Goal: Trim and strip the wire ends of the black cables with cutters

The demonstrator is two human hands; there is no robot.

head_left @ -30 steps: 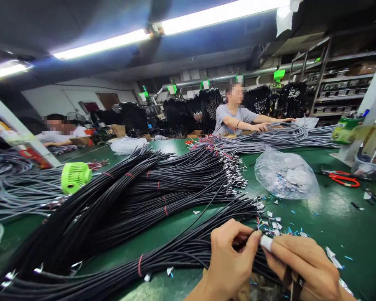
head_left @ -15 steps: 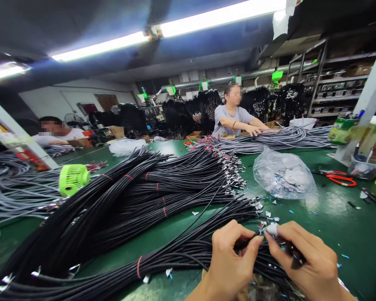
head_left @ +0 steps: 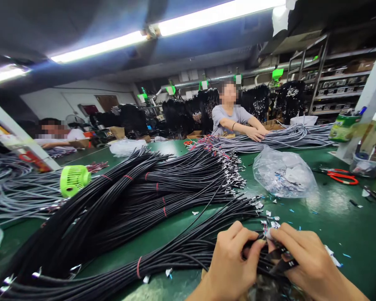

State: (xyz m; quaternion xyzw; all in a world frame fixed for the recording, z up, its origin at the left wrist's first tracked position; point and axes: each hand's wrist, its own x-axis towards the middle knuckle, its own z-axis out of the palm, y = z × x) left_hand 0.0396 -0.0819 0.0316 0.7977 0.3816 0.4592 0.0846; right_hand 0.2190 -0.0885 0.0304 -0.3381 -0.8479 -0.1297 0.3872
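Observation:
My left hand (head_left: 233, 259) pinches the end of a black cable (head_left: 257, 242) near the bottom of the view. My right hand (head_left: 303, 259) meets it fingertip to fingertip, closed on the cable's tip with its small coloured wires and a white bit (head_left: 267, 232), and also grips a dark tool (head_left: 282, 264). Both hands rest over a large bundle of black cables (head_left: 138, 196) tied with red bands, fanned out across the green table (head_left: 338, 217).
A clear plastic bag (head_left: 283, 173) of scraps lies ahead on the right, red scissors (head_left: 343, 177) beyond it. A green fan (head_left: 73, 179) sits left among grey cables (head_left: 12, 188). Two people work at the table's far side, one handling grey cables (head_left: 285, 136).
My hands drew closer together and lower; the right hand's fingers now cover the white bit at the cable tip, and the dark tool shows under that hand. The person opposite pulled their arms in.

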